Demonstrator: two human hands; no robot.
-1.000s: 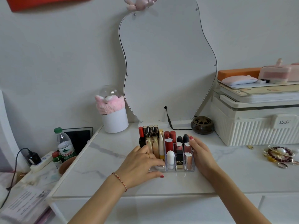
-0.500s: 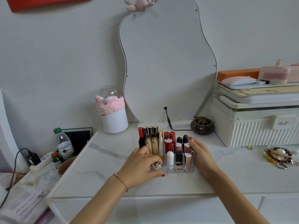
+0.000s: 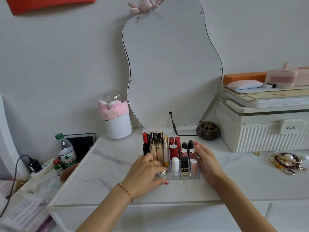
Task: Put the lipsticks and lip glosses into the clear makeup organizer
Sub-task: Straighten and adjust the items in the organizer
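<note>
1. Your left hand's fingers point(image 3: 154, 162) curl against the left side of the clear makeup organizer point(image 3: 184, 176), thumb along its front edge; your left hand point(image 3: 143, 176) grips it there.
2. Your right hand point(image 3: 207, 162) lies nearly straight-fingered against the organizer's right wall, pressing rather than wrapping it.
3. The organizer sits on the white marble tabletop point(image 3: 103, 178), in front of the wavy mirror point(image 3: 172, 67).
4. Lipsticks and lip glosses point(image 3: 173, 151) stand upright in its compartments: gold tubes on the left, red ones mid-row, a white tube point(image 3: 175, 166) at the front.
5. A pile of bracelets point(image 3: 286, 160) lies well apart to your right.
</note>
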